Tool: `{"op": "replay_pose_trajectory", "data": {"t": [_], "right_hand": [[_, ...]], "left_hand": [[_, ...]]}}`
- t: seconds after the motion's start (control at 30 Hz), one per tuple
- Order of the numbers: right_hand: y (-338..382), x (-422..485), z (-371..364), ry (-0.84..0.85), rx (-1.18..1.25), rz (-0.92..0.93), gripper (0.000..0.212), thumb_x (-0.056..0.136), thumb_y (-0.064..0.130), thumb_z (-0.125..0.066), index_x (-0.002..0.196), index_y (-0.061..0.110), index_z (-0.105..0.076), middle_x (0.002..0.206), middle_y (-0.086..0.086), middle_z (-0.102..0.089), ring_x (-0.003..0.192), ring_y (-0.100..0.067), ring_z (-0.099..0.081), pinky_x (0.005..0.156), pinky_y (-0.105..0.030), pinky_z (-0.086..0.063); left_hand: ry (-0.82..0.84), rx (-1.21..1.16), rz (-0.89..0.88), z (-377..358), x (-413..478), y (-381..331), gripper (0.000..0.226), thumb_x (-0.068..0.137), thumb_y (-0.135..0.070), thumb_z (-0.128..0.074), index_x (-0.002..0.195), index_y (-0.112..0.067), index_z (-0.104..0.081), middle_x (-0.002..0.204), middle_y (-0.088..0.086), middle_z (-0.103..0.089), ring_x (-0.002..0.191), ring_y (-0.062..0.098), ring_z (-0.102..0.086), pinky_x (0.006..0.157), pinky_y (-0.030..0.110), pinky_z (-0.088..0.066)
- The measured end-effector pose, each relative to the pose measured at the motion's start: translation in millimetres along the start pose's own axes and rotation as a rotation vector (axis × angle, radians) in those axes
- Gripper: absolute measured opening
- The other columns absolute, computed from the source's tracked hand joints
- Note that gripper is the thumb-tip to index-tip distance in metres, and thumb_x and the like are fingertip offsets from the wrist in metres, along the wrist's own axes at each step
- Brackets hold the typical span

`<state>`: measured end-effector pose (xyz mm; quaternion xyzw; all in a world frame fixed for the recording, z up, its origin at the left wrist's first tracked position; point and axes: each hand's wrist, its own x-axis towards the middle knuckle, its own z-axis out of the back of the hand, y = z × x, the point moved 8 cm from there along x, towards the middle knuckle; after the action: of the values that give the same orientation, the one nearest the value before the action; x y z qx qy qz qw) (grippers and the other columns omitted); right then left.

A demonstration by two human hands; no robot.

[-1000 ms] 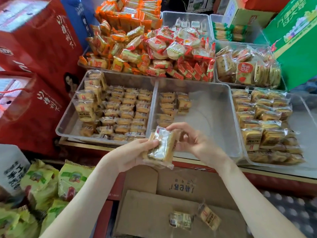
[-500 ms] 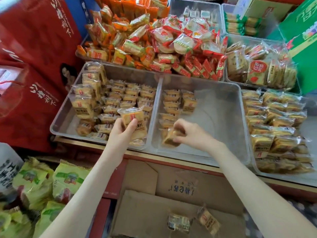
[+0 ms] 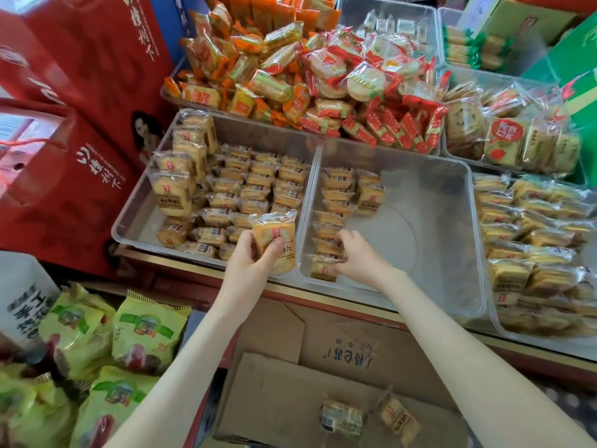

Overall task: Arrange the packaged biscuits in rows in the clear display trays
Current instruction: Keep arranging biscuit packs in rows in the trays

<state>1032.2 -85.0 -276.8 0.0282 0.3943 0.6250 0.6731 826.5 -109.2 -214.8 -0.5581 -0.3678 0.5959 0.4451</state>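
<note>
The middle clear tray [image 3: 420,237] holds a row of biscuit packets [image 3: 336,202] along its left wall. At the row's near end the right hand [image 3: 358,258] pinches the front packet [image 3: 323,269], fingers curled on it. The left hand [image 3: 250,258] grips a spare packet [image 3: 274,237] upright above the left tray's [image 3: 129,218] near right corner.

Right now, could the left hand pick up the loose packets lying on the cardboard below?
Probably not yet: the left hand is full, gripping a biscuit packet. The loose packets lie uncovered on the cardboard, so nothing else seems to block them.
</note>
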Motion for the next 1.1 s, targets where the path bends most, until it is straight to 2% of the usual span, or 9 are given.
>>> {"op": "replay_pose_trajectory", "data": {"t": [0.1,0.2,0.27,0.37,0.57,0.67,0.77,0.87,1.1], "right_hand": [[9,-10,22,-0.098,0.016,-0.019,0.051,0.091,0.029,-0.065,0.135,0.013,-0.045,0.130,-0.005,-0.048,0.106,-0.014,-0.049,0.093,-0.028,-0.045],[41,-50,58,-0.238,0.289,0.078,0.033,0.096,0.037,-0.055,0.126,0.023,-0.055,0.122,0.004,-0.057,0.099,-0.006,-0.055,0.083,-0.018,-0.044],[72,-84,64,-0.088,0.514,0.184,0.022,0.096,0.035,-0.053,0.116,0.028,-0.060,0.111,0.013,-0.063,0.090,0.005,-0.060,0.074,-0.010,-0.046],[95,-125,61,0.046,0.565,0.245,0.016,0.094,0.015,-0.060,0.106,0.022,-0.066,0.096,0.009,-0.068,0.081,0.005,-0.064,0.070,-0.013,-0.050],[72,-162,72,-0.232,0.918,0.150,0.014,0.092,-0.003,-0.058,0.091,0.008,-0.065,0.080,-0.003,-0.070,0.073,-0.011,-0.062,0.061,-0.021,-0.049],[66,-182,74,-0.372,1.175,0.141,0.016,0.094,-0.004,-0.053,0.089,0.008,-0.064,0.079,-0.002,-0.072,0.070,-0.010,-0.065,0.059,-0.020,-0.048],[72,-199,69,-0.372,1.332,0.162,0.015,0.095,-0.003,-0.051,0.090,0.007,-0.061,0.078,-0.002,-0.072,0.067,-0.008,-0.066,0.056,-0.019,-0.049],[75,-212,68,-0.369,1.383,0.181,0.018,0.094,-0.003,-0.050,0.085,0.008,-0.061,0.076,-0.004,-0.071,0.062,-0.008,-0.065,0.053,-0.019,-0.047],[69,-224,62,-0.413,1.261,0.165,0.021,0.100,0.011,-0.049,0.083,0.013,-0.063,0.075,-0.002,-0.071,0.064,-0.008,-0.061,0.057,-0.022,-0.042]], "left_hand": [[0.120,0.022,0.034,-6,-6,-7,0.020,0.092,-0.031,-0.065,0.109,-0.021,-0.062,0.100,-0.002,-0.068,0.087,0.003,-0.063,0.074,0.015,-0.050],[0.321,0.097,0.094,-14,-15,-15,0.023,0.090,-0.031,-0.068,0.110,-0.020,-0.066,0.104,0.003,-0.073,0.098,0.020,-0.069,0.091,0.034,-0.053],[0.465,0.135,0.132,-22,-25,-22,0.026,0.088,-0.030,-0.069,0.110,-0.017,-0.067,0.102,0.003,-0.075,0.095,0.020,-0.071,0.091,0.037,-0.056],[0.595,0.217,0.108,-31,-43,-42,0.031,0.081,-0.036,-0.074,0.104,-0.016,-0.069,0.096,0.002,-0.075,0.091,0.018,-0.072,0.086,0.034,-0.057],[0.468,-0.058,0.050,-19,-64,-75,0.050,0.075,-0.044,-0.073,0.108,-0.008,-0.062,0.100,0.010,-0.074,0.093,0.024,-0.072,0.080,0.034,-0.059],[0.393,-0.341,0.022,-13,-79,-82,0.045,0.078,-0.026,-0.071,0.113,0.000,-0.062,0.110,0.018,-0.070,0.100,0.026,-0.069,0.090,0.033,-0.057],[0.308,-0.350,-0.017,-12,-94,-83,0.037,0.081,-0.016,-0.069,0.113,0.001,-0.064,0.108,0.019,-0.072,0.100,0.026,-0.070,0.090,0.035,-0.056],[0.286,-0.288,-0.011,-13,-103,-83,0.018,0.090,-0.008,-0.063,0.107,0.000,-0.065,0.100,0.016,-0.074,0.092,0.022,-0.073,0.077,0.028,-0.059],[0.348,-0.256,0.110,-22,-114,-72,0.024,0.085,-0.013,-0.066,0.105,-0.001,-0.067,0.096,0.010,-0.073,0.090,0.019,-0.065,0.074,0.023,-0.055]]}}
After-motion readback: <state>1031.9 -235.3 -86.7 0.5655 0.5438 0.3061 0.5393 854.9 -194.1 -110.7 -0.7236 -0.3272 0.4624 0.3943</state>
